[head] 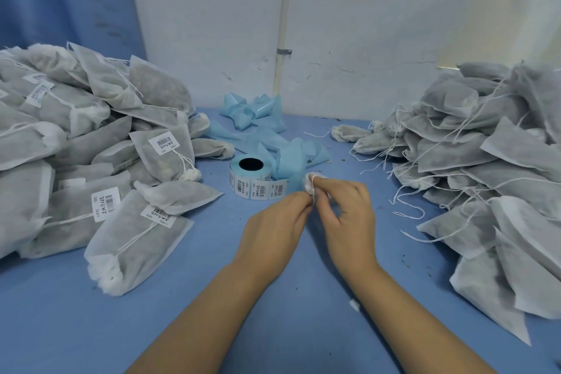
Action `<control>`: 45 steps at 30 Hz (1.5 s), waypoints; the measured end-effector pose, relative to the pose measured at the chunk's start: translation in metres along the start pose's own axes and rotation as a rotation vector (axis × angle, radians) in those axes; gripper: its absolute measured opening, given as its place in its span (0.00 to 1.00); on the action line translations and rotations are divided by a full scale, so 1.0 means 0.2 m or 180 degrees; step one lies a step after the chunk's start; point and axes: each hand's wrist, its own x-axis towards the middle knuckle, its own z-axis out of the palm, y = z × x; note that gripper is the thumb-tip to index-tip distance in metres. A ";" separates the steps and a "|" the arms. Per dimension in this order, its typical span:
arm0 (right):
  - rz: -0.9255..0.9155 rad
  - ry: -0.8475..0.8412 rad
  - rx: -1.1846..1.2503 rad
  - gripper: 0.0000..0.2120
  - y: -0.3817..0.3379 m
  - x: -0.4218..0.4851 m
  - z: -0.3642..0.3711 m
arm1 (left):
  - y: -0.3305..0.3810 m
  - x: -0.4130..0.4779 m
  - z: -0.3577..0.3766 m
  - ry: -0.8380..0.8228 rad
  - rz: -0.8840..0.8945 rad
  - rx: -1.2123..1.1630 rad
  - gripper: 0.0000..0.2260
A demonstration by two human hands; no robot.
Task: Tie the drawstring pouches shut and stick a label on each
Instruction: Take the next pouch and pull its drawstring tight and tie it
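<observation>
I pinch one pouch [310, 184] by its gathered neck, left hand [277, 222] and right hand [344, 209] both curled tight on it, mid-table [212, 297] just beside one label roll [252, 181]; my fingers hide its body. Two heaps flank it: labelled heap [91, 146] left, unlabelled heap [485, 161] right. Backing strip [267, 136] lies behind the roll.

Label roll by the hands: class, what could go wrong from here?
The left hand and right hand pinch a white bunch right beside the label roll; its loose label strip may stick to them. Strings trailing from the unlabelled pile could snag and drag pouches along.
</observation>
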 end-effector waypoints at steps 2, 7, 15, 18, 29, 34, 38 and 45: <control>-0.0035 0.0077 0.0030 0.09 0.01 0.00 0.00 | 0.01 0.00 0.00 0.0014 0.0080 0.0137 0.09; -0.0061 0.0164 0.0067 0.09 0.01 0.00 0.01 | 0.05 0.00 -0.02 0.0463 0.0429 0.0511 0.07; 0.0861 0.0045 0.0914 0.12 0.01 0.01 -0.01 | 0.00 -0.01 0.01 0.0065 -0.0006 -0.0058 0.06; 0.1557 -0.0150 0.1728 0.07 0.00 0.03 -0.01 | -0.01 0.00 0.00 0.0085 -0.0427 -0.0591 0.05; 0.0705 -0.0599 0.0443 0.06 -0.03 0.01 0.01 | -0.01 -0.01 0.01 0.0802 -0.0397 -0.0394 0.04; 0.0868 -0.0500 0.0734 0.08 -0.06 0.00 0.03 | 0.02 0.01 -0.02 0.0664 -0.0779 -0.2129 0.06; 0.1383 -0.0559 0.1428 0.12 -0.08 0.00 0.04 | 0.02 0.03 -0.03 0.0617 -0.0992 -0.3187 0.07; 0.2219 -0.0820 0.2570 0.12 -0.07 0.03 0.01 | 0.00 0.04 -0.02 0.0601 -0.0641 -0.2362 0.06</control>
